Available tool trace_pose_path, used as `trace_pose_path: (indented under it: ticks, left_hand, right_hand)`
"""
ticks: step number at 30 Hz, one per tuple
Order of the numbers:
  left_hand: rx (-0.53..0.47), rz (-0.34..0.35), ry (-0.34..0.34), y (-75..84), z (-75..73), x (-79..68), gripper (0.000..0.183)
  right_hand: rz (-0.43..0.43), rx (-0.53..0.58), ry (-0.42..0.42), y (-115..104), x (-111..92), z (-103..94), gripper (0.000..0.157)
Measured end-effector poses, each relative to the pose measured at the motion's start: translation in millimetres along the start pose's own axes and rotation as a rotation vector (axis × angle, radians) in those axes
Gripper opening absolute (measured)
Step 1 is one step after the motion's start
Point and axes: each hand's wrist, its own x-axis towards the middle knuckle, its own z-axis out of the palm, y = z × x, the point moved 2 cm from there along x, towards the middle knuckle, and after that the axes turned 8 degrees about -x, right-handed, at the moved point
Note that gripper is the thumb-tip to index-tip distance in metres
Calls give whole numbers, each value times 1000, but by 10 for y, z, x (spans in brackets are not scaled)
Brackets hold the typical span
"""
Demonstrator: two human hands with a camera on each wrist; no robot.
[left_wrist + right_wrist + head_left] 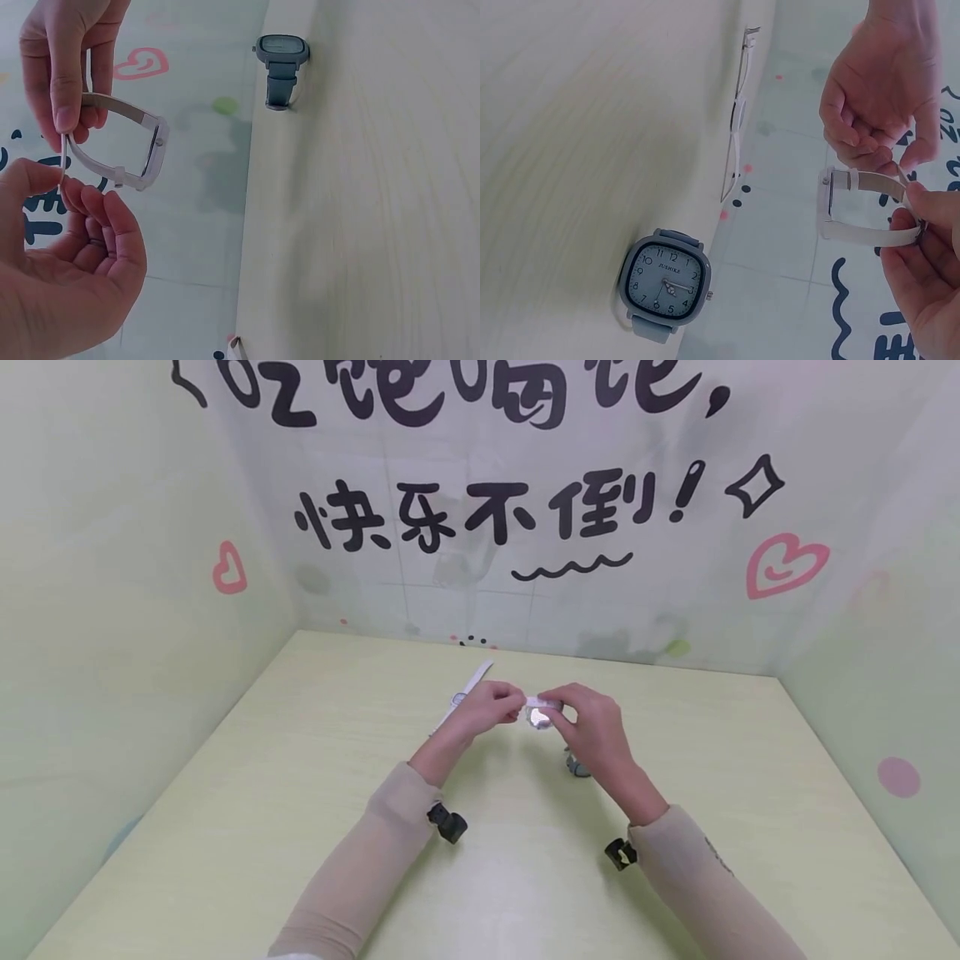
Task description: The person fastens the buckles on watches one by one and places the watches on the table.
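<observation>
Both hands hold a white wristwatch [538, 718] up over the table, its strap [866, 235] bent round into a loop. My left hand [486, 707] pinches the free strap end between thumb and fingertips. On the other side my right hand [592, 722] grips the strap near the buckle, thumb against fingers. In the left wrist view the watch case [155, 154] stands edge-on, away from the fingers. A grey-blue watch [667, 277] with a squarish dial lies near my right hand. Behind my left hand a second white watch [477, 675] lies stretched out, partly hidden.
The pale wooden table [495, 868] meets a printed back wall [465, 602] with black lettering, and side walls rise at left and right. Dark wrist cameras [447, 823] are strapped at both sleeves.
</observation>
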Motion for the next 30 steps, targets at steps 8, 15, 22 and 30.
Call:
trace_pose_path:
  ticks: [8, 15, 22, 30]
  left_hand:
    - [6, 20, 14, 1, -44, -54, 25]
    - [32, 118, -42, 0, -36, -85, 28]
    - [59, 225, -116, -2, 15, -97, 32]
    - [29, 232, -16, 65, -15, -136, 25]
  right_hand:
    - [-9, 28, 9, 1, 14, -9, 17]
    - [21, 116, 61, 39, 4, -32, 16]
    - [82, 219, 88, 36, 14, -38, 20]
    - [119, 240, 101, 56, 18, -70, 28]
